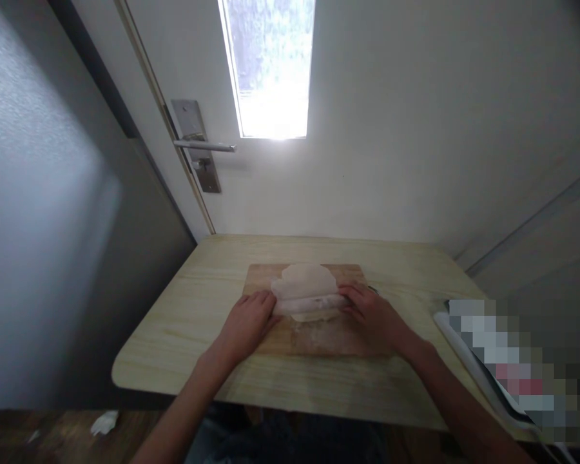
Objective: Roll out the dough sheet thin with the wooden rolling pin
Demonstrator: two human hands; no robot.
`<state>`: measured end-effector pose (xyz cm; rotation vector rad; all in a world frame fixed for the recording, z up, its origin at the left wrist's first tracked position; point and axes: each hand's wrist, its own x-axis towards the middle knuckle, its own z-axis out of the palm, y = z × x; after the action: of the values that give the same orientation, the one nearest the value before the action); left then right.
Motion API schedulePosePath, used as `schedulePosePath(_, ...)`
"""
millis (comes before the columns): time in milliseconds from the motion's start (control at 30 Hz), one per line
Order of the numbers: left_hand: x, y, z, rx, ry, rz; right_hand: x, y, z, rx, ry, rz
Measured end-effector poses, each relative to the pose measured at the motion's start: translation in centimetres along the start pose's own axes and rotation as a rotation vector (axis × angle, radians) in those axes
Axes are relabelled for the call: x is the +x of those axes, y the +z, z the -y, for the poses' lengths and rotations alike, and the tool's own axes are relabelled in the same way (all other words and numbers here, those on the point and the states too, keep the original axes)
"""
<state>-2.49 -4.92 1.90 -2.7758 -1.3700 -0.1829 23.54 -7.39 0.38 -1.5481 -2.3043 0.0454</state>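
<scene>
A thin, pale sheet of dough [309,278] lies on a wooden cutting board [263,274]. Across its lower part runs a whitish dough roll [304,305], level from side to side; I cannot tell whether a rolling pin is inside it. My left hand [251,320] is closed at the left end of the roll, fingers curled and thumb below. At the right end, my right hand [370,314] grips it with bent fingers. A yellowish edge of dough shows below the roll, and whitish smears mark the board nearer me.
The board rests on a light wooden table [174,328] with rounded corners, against a white door [391,129] with a metal handle [205,145]. On the table's right edge lies a white-edged flat object [468,357], partly blurred out. Crumpled white paper [105,422] lies on the floor.
</scene>
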Motion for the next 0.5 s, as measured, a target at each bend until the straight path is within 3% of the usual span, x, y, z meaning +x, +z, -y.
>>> schedulePosePath(100, 1.3, 0.1, 0.8, 0.010, 0.008, 0.048, 1.5, -0.3, -0.6, -0.040, -0.038, 0.038)
schedulePosePath(200, 1.3, 1.1, 1.0, 0.006, 0.024, 0.053, 1.6, 0.7, -0.5, -0.075, -0.060, -0.008)
schedulePosePath(500, 1.0, 1.9, 0.3, 0.016, -0.033, 0.014, 1.3, 2.7, 0.9, -0.213, 0.097, -0.098)
